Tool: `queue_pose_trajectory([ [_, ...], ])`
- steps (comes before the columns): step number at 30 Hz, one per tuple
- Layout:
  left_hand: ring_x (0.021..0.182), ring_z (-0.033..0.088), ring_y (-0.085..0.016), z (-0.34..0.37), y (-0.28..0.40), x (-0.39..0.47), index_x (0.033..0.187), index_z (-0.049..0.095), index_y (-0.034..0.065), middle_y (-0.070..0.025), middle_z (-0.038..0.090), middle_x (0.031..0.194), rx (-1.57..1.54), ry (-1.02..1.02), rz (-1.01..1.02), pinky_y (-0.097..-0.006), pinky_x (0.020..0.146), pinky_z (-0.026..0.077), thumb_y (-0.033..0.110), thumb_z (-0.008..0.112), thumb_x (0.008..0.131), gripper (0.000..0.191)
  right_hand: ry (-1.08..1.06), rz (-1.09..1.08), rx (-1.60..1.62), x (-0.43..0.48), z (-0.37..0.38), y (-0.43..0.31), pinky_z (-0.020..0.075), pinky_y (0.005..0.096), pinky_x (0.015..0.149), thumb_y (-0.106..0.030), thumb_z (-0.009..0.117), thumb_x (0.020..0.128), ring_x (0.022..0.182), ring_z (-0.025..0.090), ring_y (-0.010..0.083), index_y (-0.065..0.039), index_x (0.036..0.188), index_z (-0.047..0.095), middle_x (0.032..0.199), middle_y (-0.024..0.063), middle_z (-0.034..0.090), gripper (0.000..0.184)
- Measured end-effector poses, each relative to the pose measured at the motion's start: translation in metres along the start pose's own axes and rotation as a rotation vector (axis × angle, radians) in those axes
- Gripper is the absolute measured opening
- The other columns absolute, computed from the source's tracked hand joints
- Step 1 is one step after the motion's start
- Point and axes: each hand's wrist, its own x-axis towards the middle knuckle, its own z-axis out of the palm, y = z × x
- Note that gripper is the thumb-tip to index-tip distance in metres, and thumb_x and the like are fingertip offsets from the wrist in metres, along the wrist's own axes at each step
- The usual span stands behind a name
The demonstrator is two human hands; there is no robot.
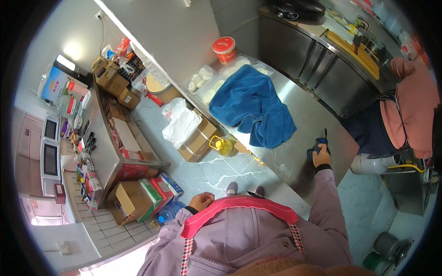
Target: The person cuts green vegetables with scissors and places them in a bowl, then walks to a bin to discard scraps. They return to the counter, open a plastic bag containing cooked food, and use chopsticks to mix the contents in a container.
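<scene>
My right hand (322, 157) is closed around a small dark device (319, 146) with a blue part, over the near right part of the steel table (295, 169). What the device is, I cannot tell. Bent in front of my body at the left, my left hand (203, 201) has its fingers curled and touches no object that I can see. A crumpled blue cloth (253, 103) lies across the table, partly over clear plastic containers (203, 77) of round white dough pieces. Behind them stands a red and white tub (224, 50) with a red lid.
Another person (411, 107) stands at the right beside a counter with a wooden cutting board (355, 51). On the floor to the left of the table are a cardboard box (198, 141) with a white bag and a jug of yellow oil (224, 146). Further left stands a steel shelf table (107, 151).
</scene>
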Motion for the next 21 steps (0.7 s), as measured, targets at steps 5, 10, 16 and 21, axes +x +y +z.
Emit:
queue_pose_trajectory([
  [5,0.071,0.060,-0.011,0.015,0.011,0.015,0.097,0.061,0.0027,-0.0055,0.064,0.077,0.156,0.021,0.046,-0.0256,0.067,0.048,0.019,0.058,0.086,0.020,-0.136,-0.053,-0.005,-0.050,0.009,-0.008,0.0436,0.0471,0.074,-0.016,0.054,0.080,0.083,0.057,0.0401,-0.010,0.099,0.048,0.089,0.0182,0.060,0.021],
  [10,0.070,0.053,-0.007,0.024,0.037,0.033,0.100,0.058,0.0026,0.0014,0.058,0.078,0.142,-0.031,0.035,-0.0218,0.064,0.045,0.024,0.055,0.090,0.024,-0.587,0.092,0.443,-0.098,0.007,-0.047,0.0439,0.0311,0.074,-0.016,0.056,0.085,0.082,0.056,0.0192,-0.005,0.098,0.056,0.089,0.0079,0.059,0.017],
  [16,0.091,0.055,-0.010,0.031,0.089,0.046,0.124,0.045,0.0056,-0.0059,0.059,0.103,-0.416,-0.361,0.042,-0.0234,0.078,0.046,0.037,0.047,0.092,0.045,-0.880,-0.309,0.671,-0.096,-0.020,-0.173,0.0412,0.0245,0.072,-0.013,0.048,0.089,0.080,0.051,0.0117,-0.002,0.097,0.054,0.086,0.0057,0.056,0.015],
  [21,0.108,0.053,-0.019,0.032,0.113,0.043,0.129,0.039,0.0061,-0.0109,0.051,0.121,-0.999,-0.604,-0.093,-0.0319,0.091,0.045,0.038,0.044,0.093,0.048,-1.111,-0.642,0.640,-0.117,-0.020,-0.277,0.0439,0.0304,0.078,-0.005,0.047,0.084,0.088,0.058,0.0235,-0.004,0.101,0.057,0.095,0.0131,0.059,0.020],
])
